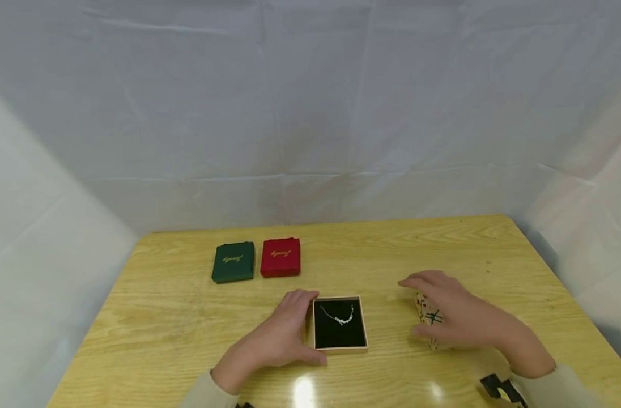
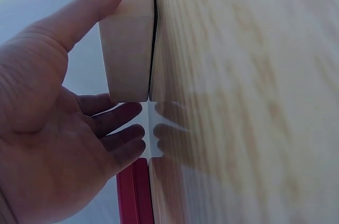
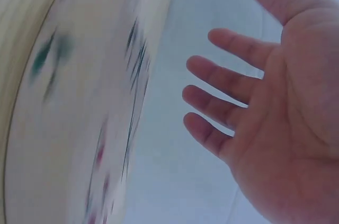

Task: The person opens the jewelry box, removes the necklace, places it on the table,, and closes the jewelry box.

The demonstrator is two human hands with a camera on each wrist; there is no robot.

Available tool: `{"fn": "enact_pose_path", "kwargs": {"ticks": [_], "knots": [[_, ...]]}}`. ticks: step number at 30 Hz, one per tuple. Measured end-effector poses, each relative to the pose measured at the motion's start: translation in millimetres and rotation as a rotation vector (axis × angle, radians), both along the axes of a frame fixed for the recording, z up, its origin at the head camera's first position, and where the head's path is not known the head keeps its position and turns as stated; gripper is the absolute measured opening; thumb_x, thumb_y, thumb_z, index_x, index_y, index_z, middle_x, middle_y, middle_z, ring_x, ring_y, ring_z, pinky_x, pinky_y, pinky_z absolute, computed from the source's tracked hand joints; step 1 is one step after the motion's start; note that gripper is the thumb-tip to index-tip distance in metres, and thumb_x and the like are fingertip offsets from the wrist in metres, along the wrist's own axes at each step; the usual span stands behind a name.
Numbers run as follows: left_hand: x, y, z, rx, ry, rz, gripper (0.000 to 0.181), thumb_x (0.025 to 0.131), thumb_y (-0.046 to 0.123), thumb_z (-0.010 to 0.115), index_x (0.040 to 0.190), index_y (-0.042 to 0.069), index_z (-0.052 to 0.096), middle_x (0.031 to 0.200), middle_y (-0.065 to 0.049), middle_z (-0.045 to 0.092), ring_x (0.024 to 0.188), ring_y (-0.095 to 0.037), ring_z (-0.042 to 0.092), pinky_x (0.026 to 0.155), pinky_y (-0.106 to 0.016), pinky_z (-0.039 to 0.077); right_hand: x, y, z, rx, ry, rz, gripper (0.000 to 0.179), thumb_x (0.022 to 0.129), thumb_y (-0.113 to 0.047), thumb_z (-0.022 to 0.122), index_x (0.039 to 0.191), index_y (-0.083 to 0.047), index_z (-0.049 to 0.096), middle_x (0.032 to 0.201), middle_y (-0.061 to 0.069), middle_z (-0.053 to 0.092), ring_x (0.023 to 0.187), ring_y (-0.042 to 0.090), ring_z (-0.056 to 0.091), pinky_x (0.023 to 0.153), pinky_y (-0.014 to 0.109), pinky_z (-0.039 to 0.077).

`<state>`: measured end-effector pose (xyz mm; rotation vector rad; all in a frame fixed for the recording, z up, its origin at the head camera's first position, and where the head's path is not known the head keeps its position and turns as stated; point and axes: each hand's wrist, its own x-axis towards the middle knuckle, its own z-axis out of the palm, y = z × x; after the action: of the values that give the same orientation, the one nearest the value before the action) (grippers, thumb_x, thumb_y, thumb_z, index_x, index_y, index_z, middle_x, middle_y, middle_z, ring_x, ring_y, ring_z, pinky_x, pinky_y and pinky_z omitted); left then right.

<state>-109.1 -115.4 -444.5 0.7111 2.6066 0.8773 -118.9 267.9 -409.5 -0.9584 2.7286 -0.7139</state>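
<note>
A square, cream-edged jewelry box (image 1: pixel 340 351) stands uncovered on the table, a silver necklace (image 1: pixel 341 321) lying on its black lining. With the thumb at the box's near edge and a forefinger at its far left corner, my left hand (image 1: pixel 285 331) holds it from the left. The left wrist view has the thumb against the pale box side (image 2: pixel 127 54). Off to the right, my right hand (image 1: pixel 458 314) hovers over a cream box lid (image 1: pixel 421 309) with a floral print, partly hidden by that hand. Its fingers are spread and apart from the lid in the right wrist view.
Behind the left hand lie a green box (image 1: pixel 233 266) and a red box (image 1: pixel 281 260), both closed with gold lettering. They stand side by side on the wooden table (image 1: pixel 371 249). White sheeting (image 1: pixel 310 113) hangs behind and at both sides.
</note>
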Motion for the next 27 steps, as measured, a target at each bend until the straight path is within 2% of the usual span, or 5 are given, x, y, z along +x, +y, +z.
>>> {"fn": "enact_pose_path", "kwargs": {"ticks": [6,11,15,19,27], "knots": [[0.4,0.5,-0.4,0.002,0.009,0.001,0.123,0.07,0.052,0.098,0.161,0.002,0.033,0.155,-0.011,0.043,0.148,-0.031,0.034,0.124,-0.051,0.03,-6.1,-41.7,-1.3,0.021,0.096,0.011,0.045,0.103,-0.038,0.072,0.143,-0.019,0.064,0.142,-0.006,0.056,0.135,0.021,0.05,0.108,0.051,0.048],[0.1,0.4,-0.2,0.008,0.015,0.006,0.122,0.07,0.052,0.098,0.161,0.002,0.035,0.154,-0.011,0.044,0.147,-0.031,0.036,0.123,-0.051,0.031,-12.4,-70.4,-5.7,0.027,0.18,0.04,0.029,0.103,-0.03,0.073,0.13,-0.017,0.073,0.132,-0.002,0.061,0.126,0.022,0.055,0.103,0.048,0.051],[-0.2,-0.1,-0.5,0.021,0.013,0.01,0.12,0.071,0.051,0.098,0.16,0.002,0.036,0.153,-0.01,0.045,0.146,-0.03,0.037,0.122,-0.051,0.033,-15.7,-89.5,-10.6,0.058,0.25,0.066,0.022,0.102,-0.03,0.073,0.119,-0.017,0.078,0.129,0.004,0.065,0.123,0.025,0.057,0.103,0.049,0.052],[-0.4,-0.2,-2.2,0.028,0.015,0.01,0.119,0.071,0.052,0.098,0.159,0.001,0.036,0.152,-0.01,0.046,0.144,-0.029,0.038,0.121,-0.051,0.034,-16.2,-105.1,-15.4,0.123,0.316,0.077,0.019,0.101,-0.031,0.075,0.11,-0.016,0.081,0.125,0.006,0.067,0.119,0.025,0.058,0.1,0.049,0.052],[-0.8,0.0,-3.9,0.015,0.007,0.003,0.115,0.073,0.052,0.096,0.158,0.002,0.037,0.151,-0.008,0.046,0.144,-0.028,0.037,0.122,-0.05,0.033,-8.6,-125.6,-19.8,0.339,0.393,-0.008,0.016,0.098,-0.03,0.075,0.094,-0.015,0.079,0.124,0.004,0.066,0.116,0.026,0.057,0.091,0.048,0.052]]}}
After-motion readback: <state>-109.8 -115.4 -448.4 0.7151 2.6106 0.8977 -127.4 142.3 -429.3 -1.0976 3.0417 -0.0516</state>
